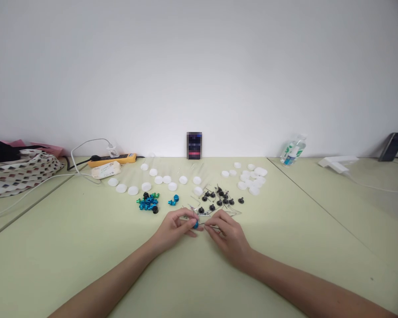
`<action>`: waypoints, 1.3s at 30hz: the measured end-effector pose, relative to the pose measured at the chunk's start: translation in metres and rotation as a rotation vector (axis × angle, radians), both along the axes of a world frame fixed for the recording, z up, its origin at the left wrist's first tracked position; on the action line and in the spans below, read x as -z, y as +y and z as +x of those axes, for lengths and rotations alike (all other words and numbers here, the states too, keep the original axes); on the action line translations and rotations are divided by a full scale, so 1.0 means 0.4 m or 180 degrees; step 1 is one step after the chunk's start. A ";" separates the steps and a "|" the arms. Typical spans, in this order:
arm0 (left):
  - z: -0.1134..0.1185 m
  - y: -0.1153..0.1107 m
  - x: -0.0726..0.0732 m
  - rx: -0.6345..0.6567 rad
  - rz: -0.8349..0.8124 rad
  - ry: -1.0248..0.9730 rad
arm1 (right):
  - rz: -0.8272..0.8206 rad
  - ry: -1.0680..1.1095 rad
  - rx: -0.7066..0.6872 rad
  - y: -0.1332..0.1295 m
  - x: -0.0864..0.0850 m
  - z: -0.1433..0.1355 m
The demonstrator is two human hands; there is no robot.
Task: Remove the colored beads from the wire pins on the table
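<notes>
My left hand (179, 224) pinches a small blue metallic bolt-like piece (196, 225) between thumb and fingers. Just to its right, my right hand (228, 234) is closed on a thin metal rod (215, 228), whose tip points at the blue piece; whether the two touch is unclear. Beyond the hands lie two more blue pieces (174, 200) and a pile of blue, green and black ones (148, 202). Black flat-headed screw-like parts (219, 202) are scattered behind my right hand, with thin bent metal rods (234, 212) among them.
Clear tubes with white caps (146, 186) lie in the middle back, and loose white caps (254, 190) to their right. Along the wall are a phone (194, 145), a yellow power strip (128, 158), a tissue pack (105, 170) and a clear bottle (293, 150). A patterned cloth (26, 172) is far left.
</notes>
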State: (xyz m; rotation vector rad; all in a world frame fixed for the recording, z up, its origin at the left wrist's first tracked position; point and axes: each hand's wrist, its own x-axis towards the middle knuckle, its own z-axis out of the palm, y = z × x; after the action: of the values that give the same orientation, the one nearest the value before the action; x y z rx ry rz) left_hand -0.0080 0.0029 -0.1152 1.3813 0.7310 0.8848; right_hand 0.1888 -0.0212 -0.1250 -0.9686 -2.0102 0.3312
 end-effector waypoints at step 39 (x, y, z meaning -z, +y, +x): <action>0.023 -0.030 0.022 -0.0164 -0.0149 -0.0104 | -0.0741 0.0519 -0.0395 0.003 -0.021 -0.002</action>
State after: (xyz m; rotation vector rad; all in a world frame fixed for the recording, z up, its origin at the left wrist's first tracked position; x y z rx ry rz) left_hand 0.0013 -0.0091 -0.1240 1.3088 0.7606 0.9232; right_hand 0.1880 -0.0199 -0.1167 -0.9270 -1.9145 0.7026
